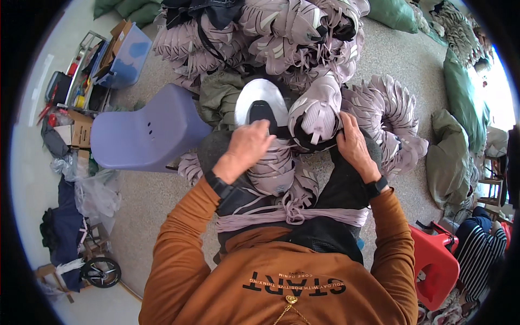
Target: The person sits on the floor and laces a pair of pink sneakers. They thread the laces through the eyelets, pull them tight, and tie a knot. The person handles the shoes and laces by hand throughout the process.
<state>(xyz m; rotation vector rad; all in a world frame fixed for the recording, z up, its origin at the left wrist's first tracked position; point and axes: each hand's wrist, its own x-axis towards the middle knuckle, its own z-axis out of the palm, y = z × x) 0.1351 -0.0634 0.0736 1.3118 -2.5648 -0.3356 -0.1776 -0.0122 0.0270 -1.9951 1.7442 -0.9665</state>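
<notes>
I sit with pale lilac shoe uppers in my lap. My left hand presses on the lilac shoe upper lying on my thighs, next to a white sole with a black insole. My right hand grips the edge of another lilac upper pulled over a dark form. A bundle of lilac laces lies across my waist. Both wrists wear dark watches.
A big heap of lilac uppers rises ahead. A row of stacked uppers curves to the right. A lilac plastic chair stands left, a red plastic stool right. Green sacks and cardboard boxes line the edges.
</notes>
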